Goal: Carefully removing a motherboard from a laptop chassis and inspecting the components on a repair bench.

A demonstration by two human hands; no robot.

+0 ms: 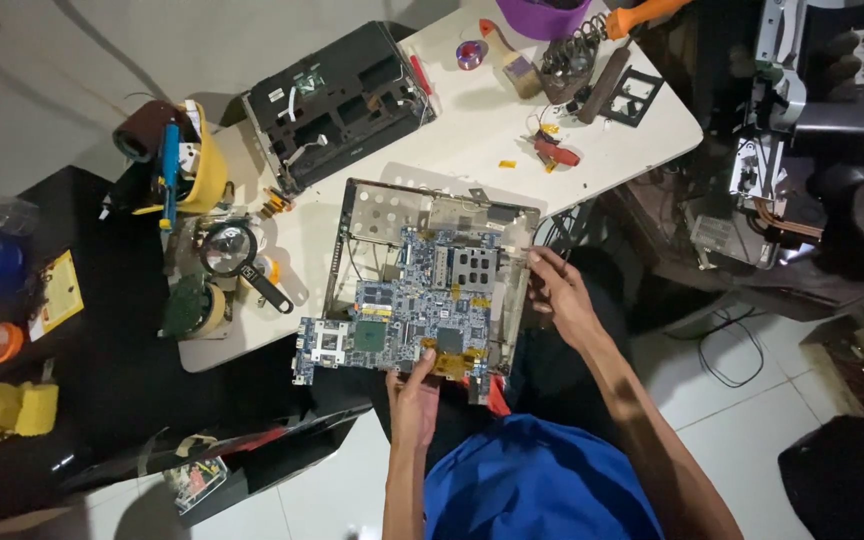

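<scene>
A blue laptop motherboard [402, 310] lies in a silver metal chassis frame [392, 208] at the near edge of a white table [472, 140]. My left hand [414, 395] grips the board's near edge, thumb on top. My right hand [557, 292] holds the right side of the chassis frame, fingers curled over its edge. The board overhangs the frame to the left, tilted slightly.
A black laptop base [337, 100] lies at the table's back left. A magnifying glass [237, 255], tape rolls, a soldering stand [567, 55], a purple bowl [542, 15] and small parts sit around. A dark side table [82, 340] stands left; dismantled hardware fills the right.
</scene>
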